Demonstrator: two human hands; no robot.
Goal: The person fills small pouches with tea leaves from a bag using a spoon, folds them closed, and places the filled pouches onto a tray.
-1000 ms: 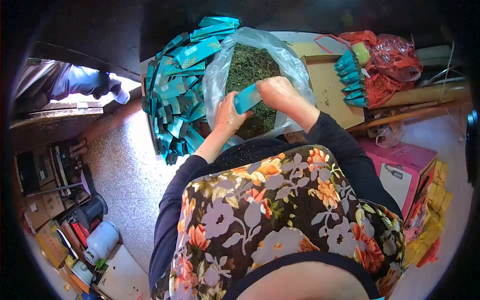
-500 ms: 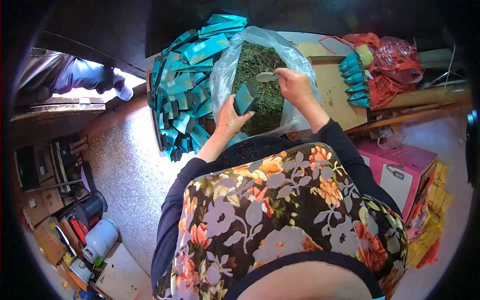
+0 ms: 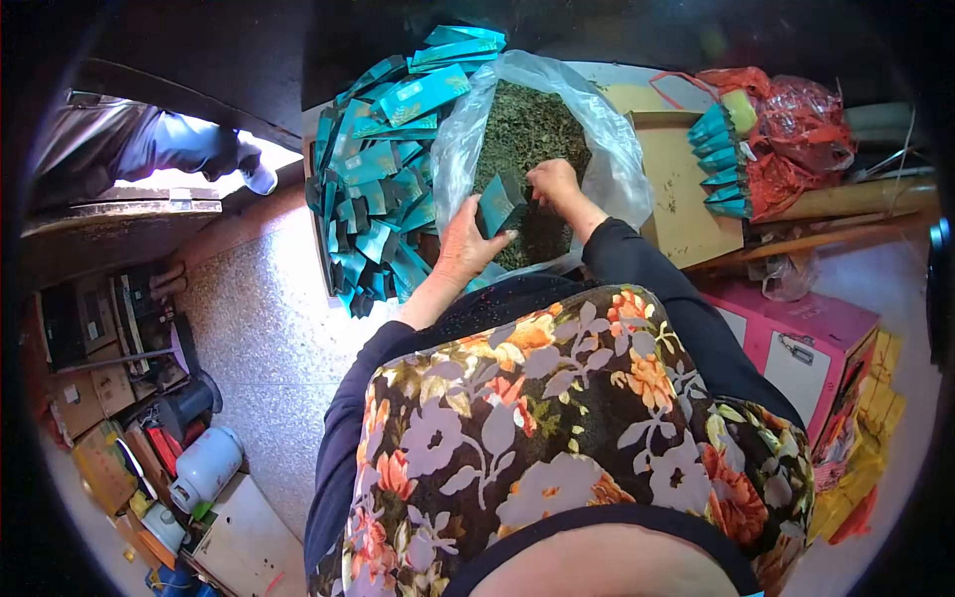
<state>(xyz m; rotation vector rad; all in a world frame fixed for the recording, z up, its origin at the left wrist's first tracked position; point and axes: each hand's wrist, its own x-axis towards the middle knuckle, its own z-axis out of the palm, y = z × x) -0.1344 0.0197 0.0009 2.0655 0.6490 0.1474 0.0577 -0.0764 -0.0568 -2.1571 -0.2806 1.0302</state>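
A clear plastic bag [image 3: 619, 149] stands open in front of me, full of dried green-brown leaf bits [image 3: 537, 124]. My left hand [image 3: 465, 244] is closed on a small teal packet [image 3: 497, 205] over the near left part of the bag, with the packet's dark edge facing right. Just right of it, my right hand [image 3: 557, 186] is low over the leaf bits, fingers pinched together. The pale spoon seen in that hand earlier is now hidden behind the fingers or in the leaves.
Many teal packets [image 3: 383, 159] lie heaped in a box left of the bag. On the right stands a cardboard tray [image 3: 686, 204] with leaf crumbs, beside a row of teal packets [image 3: 718, 149] and a red plastic bag [image 3: 791, 129]. A pink box [image 3: 846, 323] sits lower right.
My right hand has come down and left, from above the leaf bits to close beside the packet, and the spoon has gone out of sight. My left hand still holds the packet.
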